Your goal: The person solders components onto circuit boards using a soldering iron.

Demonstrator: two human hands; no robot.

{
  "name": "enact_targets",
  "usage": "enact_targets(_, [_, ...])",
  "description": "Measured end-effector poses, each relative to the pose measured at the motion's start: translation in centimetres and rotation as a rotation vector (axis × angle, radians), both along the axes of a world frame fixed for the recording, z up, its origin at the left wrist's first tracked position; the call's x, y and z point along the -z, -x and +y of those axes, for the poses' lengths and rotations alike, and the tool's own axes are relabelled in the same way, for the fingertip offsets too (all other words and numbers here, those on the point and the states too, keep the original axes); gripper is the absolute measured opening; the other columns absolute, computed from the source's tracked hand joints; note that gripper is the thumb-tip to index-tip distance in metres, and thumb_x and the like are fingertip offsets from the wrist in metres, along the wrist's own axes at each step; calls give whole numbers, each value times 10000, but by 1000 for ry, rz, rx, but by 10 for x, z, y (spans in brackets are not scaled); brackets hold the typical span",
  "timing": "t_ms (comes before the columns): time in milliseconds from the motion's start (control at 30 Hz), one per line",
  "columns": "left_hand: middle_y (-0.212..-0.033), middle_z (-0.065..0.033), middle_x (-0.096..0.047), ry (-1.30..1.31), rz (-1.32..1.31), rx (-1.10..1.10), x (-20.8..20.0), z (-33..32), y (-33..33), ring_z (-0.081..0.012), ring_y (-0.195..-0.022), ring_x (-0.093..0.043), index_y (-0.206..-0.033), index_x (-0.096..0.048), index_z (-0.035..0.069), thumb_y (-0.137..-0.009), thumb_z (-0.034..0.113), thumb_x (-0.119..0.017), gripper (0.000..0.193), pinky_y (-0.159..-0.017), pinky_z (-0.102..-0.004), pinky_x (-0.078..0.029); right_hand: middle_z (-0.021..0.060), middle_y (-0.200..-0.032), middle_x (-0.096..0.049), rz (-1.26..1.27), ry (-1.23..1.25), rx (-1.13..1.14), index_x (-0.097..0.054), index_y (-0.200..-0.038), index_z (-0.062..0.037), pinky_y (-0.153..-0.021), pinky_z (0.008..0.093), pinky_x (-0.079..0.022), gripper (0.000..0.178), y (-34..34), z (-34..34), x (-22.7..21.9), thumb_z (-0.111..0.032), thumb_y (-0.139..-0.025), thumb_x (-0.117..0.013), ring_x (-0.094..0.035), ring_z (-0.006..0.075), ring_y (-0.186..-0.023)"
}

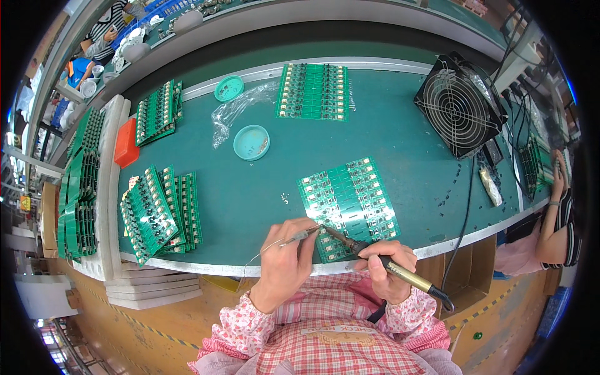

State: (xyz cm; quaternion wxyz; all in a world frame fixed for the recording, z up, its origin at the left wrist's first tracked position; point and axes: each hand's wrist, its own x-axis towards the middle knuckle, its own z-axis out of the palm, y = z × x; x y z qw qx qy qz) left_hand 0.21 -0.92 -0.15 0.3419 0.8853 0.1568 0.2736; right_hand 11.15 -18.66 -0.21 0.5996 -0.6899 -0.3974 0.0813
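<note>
A green circuit board panel [350, 199] with rows of small parts lies near the front edge of the bench. My right hand [389, 270] is wrapped round a soldering iron [412, 279] with a black and gold handle, its tip over the panel's lower left part. Closed fingers of my left hand [284, 262] pinch solder wire [302, 235] in a slim pale tube, with a thin tail hanging toward the bench edge. Wire end and iron tip come together at the panel; whether they touch is too small to tell.
A black fan [459, 107] stands at the far right. Stacked panels [153, 212] lie left, near a red box [126, 144]. A second panel [312, 92], plastic film [234, 117] and round dishes [252, 142] sit farther back. The iron's cord [467, 219] crosses the bench; another person's hand [558, 175] is right.
</note>
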Motion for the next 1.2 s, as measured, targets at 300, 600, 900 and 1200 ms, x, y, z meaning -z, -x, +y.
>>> enact_targets(300, [-1003,-132,-703,-2,-4,0,0,1,0,-313,-880,-667,-1016,-653,7,-838,-63,-676,193,-778,-377,-511,78,-744,-723,-176,-24,-143,-712,-893,-29,-553,306,-544,85,-8,1,0,-22,-808,-718,-701,211,-619])
enact_targets(600, [-1019,-132,-698,-17,1,3,1,1,1,-317,-886,-665,-1029,-656,15,-851,-46,-678,190,-780,-379,-511,113,-853,-739,436,21,5,-617,-1022,5,-642,284,-581,82,8,-5,-2,-54,-965,-609,-745,180,-729])
enact_targets(900, [-1016,-132,-696,-19,-2,5,1,2,0,-321,-893,-662,-1031,-651,15,-859,-40,-673,182,-781,-387,-511,98,-747,-730,-57,27,-28,-682,-960,-15,-586,291,-565,93,7,4,-10,-39,-872,-702,-727,198,-649])
enact_targets(1200, [-1017,-129,-697,-19,-6,1,2,0,2,-316,-891,-660,-1028,-649,16,-852,-45,-679,188,-784,-379,-505,77,-695,-713,-57,-22,104,-669,-973,-24,-586,305,-552,87,5,-10,-7,-40,-888,-659,-701,198,-622])
